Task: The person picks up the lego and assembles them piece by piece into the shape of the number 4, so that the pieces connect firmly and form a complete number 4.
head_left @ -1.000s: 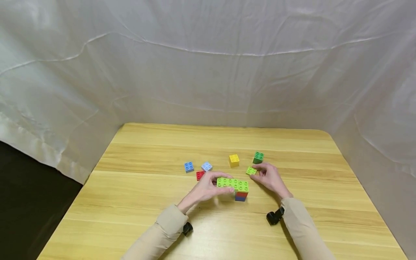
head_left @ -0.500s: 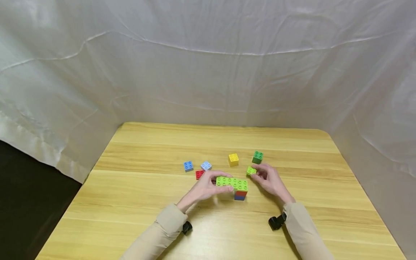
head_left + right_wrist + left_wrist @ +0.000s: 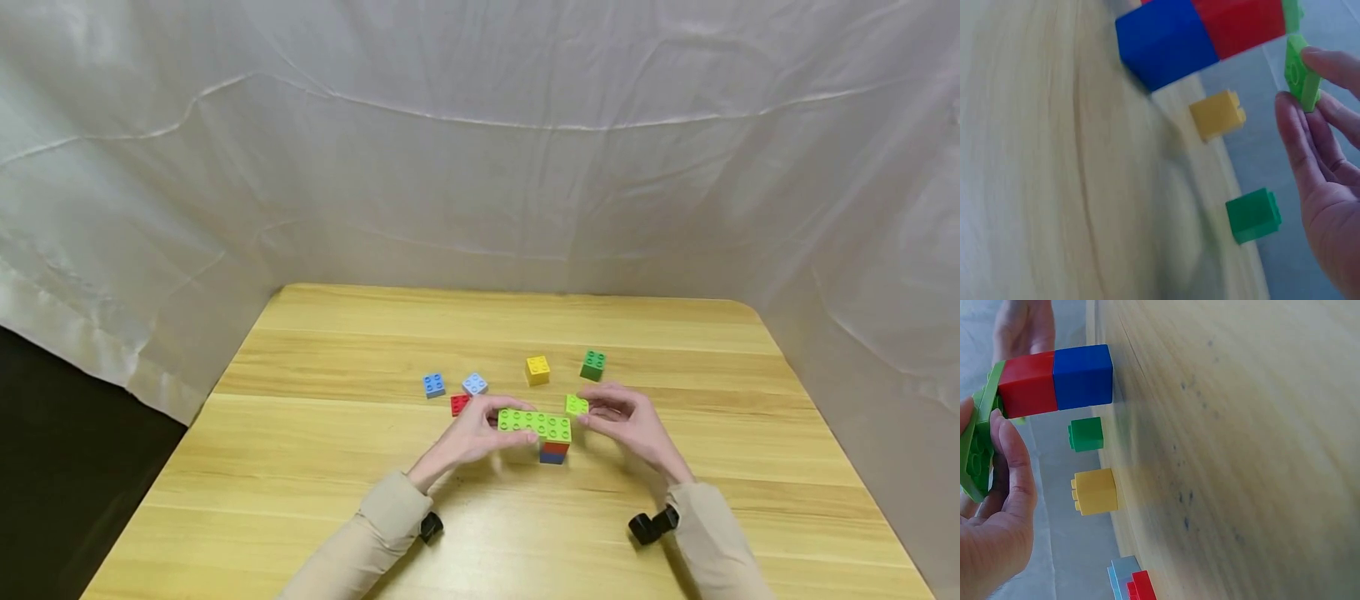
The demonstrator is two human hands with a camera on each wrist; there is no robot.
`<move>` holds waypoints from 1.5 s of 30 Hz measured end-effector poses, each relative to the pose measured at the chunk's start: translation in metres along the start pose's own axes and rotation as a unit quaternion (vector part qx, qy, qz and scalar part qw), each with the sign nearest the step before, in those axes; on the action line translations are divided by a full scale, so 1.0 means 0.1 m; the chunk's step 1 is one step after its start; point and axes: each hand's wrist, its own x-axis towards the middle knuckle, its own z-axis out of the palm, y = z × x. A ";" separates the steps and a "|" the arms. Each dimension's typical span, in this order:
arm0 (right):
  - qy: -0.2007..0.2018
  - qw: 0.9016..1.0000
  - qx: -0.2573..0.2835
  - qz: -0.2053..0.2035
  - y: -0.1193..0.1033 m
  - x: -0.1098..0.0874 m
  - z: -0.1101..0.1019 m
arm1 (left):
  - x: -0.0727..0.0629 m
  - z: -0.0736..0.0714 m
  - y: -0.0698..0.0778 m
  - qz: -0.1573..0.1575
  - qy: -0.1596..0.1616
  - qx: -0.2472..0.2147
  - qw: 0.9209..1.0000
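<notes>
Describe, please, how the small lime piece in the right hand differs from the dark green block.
The lime piece is thin; the green block is taller. The lime piece is brighter, the green block darker. The right hand pinches the lime piece above the table, while the green block rests on it. Both have studs.

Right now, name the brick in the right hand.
The square lime brick, held off the table; the yellow brick and dark green brick stand unheld.
</notes>
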 end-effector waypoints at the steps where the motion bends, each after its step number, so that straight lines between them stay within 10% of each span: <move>1: -0.001 1.000 0.006 -0.004 -0.02 -0.01 0.01 | 0.00 0.00 0.00 0.000 0.000 0.000 1.000; 19: -0.060 0.992 0.054 -0.094 -0.15 -0.05 0.15 | 0.01 0.00 -0.01 -0.011 0.004 0.012 1.000; 45: -0.068 0.992 0.014 -0.109 -0.15 -0.06 0.27 | 0.01 0.00 0.00 -0.006 0.005 0.014 1.000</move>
